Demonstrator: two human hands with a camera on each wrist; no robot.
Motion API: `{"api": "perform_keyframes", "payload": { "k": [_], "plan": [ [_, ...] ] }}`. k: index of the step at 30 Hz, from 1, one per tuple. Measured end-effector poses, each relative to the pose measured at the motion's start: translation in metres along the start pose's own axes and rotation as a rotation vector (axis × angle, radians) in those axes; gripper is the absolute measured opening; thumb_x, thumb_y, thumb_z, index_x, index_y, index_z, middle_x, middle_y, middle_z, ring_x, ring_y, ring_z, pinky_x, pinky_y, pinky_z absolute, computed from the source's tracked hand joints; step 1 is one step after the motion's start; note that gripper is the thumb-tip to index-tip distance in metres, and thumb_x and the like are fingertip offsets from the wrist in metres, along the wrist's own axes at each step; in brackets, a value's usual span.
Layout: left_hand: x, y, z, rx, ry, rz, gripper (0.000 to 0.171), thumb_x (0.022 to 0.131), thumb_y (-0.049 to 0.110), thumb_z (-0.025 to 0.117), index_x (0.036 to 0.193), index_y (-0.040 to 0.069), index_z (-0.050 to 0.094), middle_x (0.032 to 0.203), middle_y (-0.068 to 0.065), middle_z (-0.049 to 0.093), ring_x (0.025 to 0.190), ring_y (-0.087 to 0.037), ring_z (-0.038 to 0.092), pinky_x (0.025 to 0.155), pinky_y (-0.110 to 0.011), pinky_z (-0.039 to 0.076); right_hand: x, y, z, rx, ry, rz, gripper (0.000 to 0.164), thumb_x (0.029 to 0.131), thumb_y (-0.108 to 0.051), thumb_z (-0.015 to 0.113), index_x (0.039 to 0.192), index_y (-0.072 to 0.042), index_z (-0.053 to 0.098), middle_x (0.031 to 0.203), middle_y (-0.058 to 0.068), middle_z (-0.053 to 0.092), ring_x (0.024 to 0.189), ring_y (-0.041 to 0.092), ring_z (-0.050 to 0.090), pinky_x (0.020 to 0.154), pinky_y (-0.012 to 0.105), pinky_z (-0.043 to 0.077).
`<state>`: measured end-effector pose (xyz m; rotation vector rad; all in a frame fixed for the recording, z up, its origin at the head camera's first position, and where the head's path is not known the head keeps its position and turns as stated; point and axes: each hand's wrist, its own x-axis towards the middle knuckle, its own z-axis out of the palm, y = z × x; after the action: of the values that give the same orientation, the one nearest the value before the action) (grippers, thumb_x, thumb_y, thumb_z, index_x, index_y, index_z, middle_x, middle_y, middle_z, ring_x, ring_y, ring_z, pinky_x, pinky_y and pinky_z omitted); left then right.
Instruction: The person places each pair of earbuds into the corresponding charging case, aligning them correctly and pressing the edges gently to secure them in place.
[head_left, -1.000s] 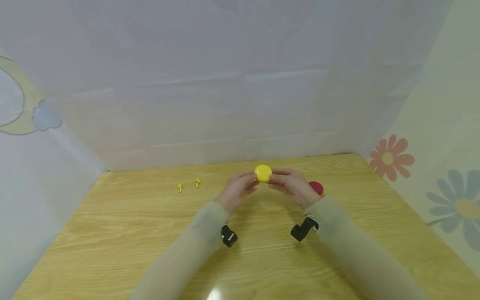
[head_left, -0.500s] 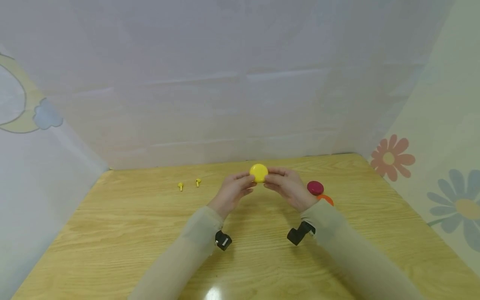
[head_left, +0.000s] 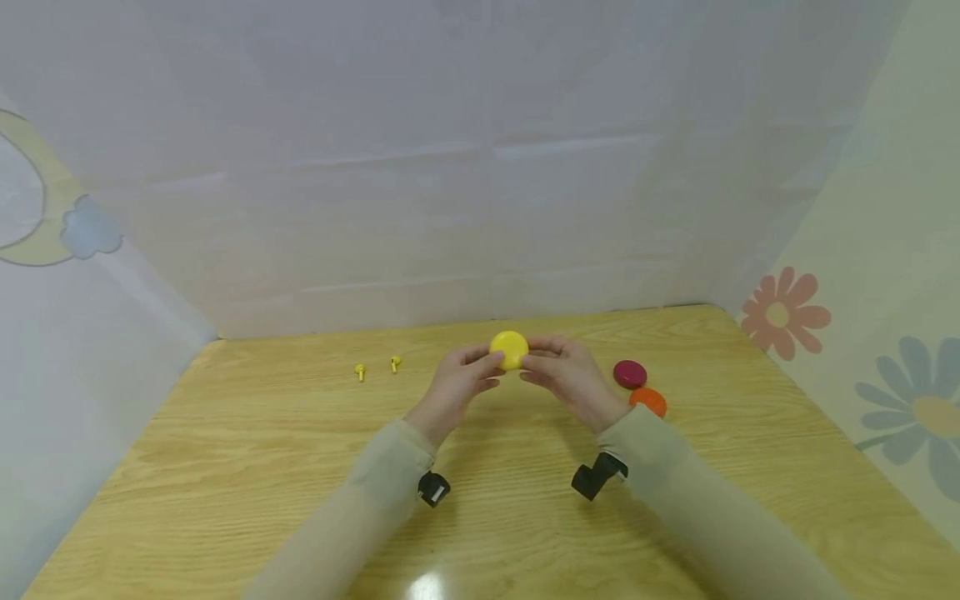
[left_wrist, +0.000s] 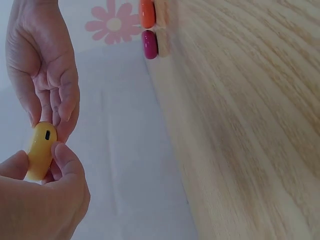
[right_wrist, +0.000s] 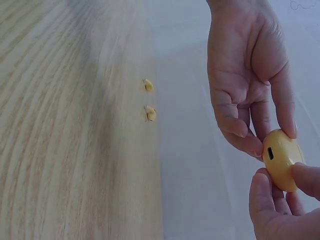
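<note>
A round, glossy yellow earbud case [head_left: 509, 350] is held up over the far part of the table between both hands. My left hand [head_left: 453, 385] pinches its left side between thumb and fingers. On the opposite side my right hand [head_left: 573, 382] grips the edge the same way. The lid looks closed, and a dark charging port shows on the case [left_wrist: 39, 152] in the left wrist view. Two yellow earbuds, one nearer the left [head_left: 360, 372] and one beside it [head_left: 395, 364], lie on the table left of the hands.
Right of my right hand lie a magenta round case [head_left: 630, 374] and an orange round case [head_left: 648, 402], close together; the right sleeve comes near the orange one. The wooden table [head_left: 247, 467] ends at a pale wall covering [head_left: 420, 242] behind and at both sides.
Both hands have shifted a little to the left with the yellow case. The orange case, mostly hidden behind the right arm before, now shows.
</note>
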<state>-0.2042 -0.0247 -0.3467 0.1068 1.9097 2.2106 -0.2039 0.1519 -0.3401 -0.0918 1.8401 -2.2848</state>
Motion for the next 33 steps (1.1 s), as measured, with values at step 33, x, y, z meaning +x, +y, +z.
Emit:
{"api": "perform_keyframes", "payload": {
  "k": [33],
  "plan": [
    [-0.019, 0.014, -0.014, 0.206, -0.013, 0.098, 0.035, 0.097, 0.020, 0.063, 0.123, -0.002, 0.062, 0.112, -0.010, 0.063, 0.094, -0.019, 0.060, 0.089, -0.043, 0.049, -0.014, 0.007, 0.017, -0.212, -0.050, -0.062, 0.035, 0.094, 0.001, 0.060, 0.126, 0.013, 0.054, 0.118, 0.018, 0.062, 0.099, 0.016, 0.063, 0.090, 0.033, 0.052]
  ]
}}
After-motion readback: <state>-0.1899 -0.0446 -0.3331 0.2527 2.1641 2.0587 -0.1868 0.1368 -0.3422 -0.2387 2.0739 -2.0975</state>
